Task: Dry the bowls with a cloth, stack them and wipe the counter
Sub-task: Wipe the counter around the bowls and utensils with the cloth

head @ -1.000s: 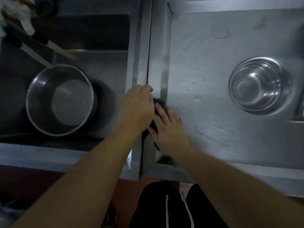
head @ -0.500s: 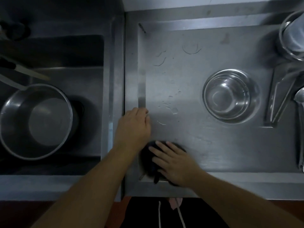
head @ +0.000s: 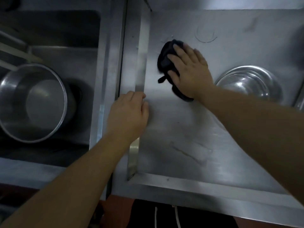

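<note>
A dark cloth [head: 165, 60] lies bunched on the steel counter [head: 189, 137] near its far left part. My right hand [head: 189, 69] presses flat on the cloth with straight fingers. My left hand [head: 130, 116] rests on the raised left rim of the counter, fingers loosely curled over the edge. A steel bowl stack [head: 250, 83] stands upright on the counter just right of my right hand. Faint water streaks show on the near part of the counter.
A sink [head: 54, 66] lies to the left with a steel pot [head: 32, 102] in it and utensil handles [head: 18, 51] behind it. Another steel item [head: 300, 102] shows at the right edge. A round water ring [head: 205, 36] marks the far counter.
My right hand has slid the cloth from the near left corner of the counter to its far part. My left hand stays on the rim.
</note>
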Demonstrator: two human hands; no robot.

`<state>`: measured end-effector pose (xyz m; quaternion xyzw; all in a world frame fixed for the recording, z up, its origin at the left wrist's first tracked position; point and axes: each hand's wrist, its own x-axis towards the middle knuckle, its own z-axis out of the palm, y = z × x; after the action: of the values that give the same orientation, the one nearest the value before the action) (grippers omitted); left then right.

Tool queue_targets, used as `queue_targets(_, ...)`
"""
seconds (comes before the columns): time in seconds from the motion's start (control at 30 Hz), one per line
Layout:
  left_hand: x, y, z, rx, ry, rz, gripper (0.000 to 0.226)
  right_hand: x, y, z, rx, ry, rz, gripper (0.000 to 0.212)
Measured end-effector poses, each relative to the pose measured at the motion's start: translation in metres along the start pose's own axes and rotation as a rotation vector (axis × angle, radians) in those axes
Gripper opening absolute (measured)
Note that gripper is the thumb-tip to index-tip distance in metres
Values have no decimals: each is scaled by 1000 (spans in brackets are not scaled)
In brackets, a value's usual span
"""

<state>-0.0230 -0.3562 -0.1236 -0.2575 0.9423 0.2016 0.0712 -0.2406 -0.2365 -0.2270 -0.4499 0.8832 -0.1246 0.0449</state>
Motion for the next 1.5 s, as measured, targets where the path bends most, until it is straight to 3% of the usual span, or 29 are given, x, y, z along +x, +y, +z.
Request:
queue_targets(0.1, 20, 5, 2, 82, -14, 44, 31, -57, -23, 1, 58, 44, -98, 52)
queue_targets(0.23, 48, 15, -1, 116, 36, 46, 29, -179, -43, 9, 91, -169, -530, 51)
queue_targets(0.3, 57, 24, 0, 113, 40, 54, 28, -201, -33, 11, 45, -250, -736, 49)
queue_targets(0.37, 65, 34, 2, 109, 31, 60, 27, -185, -15, 9, 31, -258, -806, 49)
queue_targets(0.43, 73, 43, 4, 92, 22, 54, 27, -149, 4, 2, 39, -200, -699, 48)
queue_targets(0.6, 90, 63, 10, 77, -20, 39, 31, -41, 78, -26, 40, 17, -215, 47)
queue_targets(0.7, 98, 67, 13, 71, 2, 25, 32, 6, 132, -43, -55, 47, 22, 54)
queue_targets(0.8, 105, 65, 12, 66, 29, -12, 34, 28, 175, -53, -106, 110, 482, 63)
queue_targets(0.9, 112, 57, 11, 31, 31, -26, 35, 45, 165, -51, -40, 217, 896, 70)
queue_targets(1.0, 113, 47, 9, 7, 54, -43, 33, 73, 118, -39, -1, 243, 976, 70)
queue_targets(1.1, 112, 38, 2, -23, 127, -77, 28, 91, 49, -23, 28, 209, 766, 67)
queue_targets(1.23, 109, 25, -17, -10, 174, -118, 24, 107, -26, -3, 52, 66, 184, 61)
queue_targets(1.4, 106, 17, -38, -54, 198, -140, 26, 71, -53, 6, 46, -101, -138, 63)
queue_targets(1.5, 106, 16, -45, -47, 190, -159, 29, 23, -29, 1, 4, -220, -554, 62)
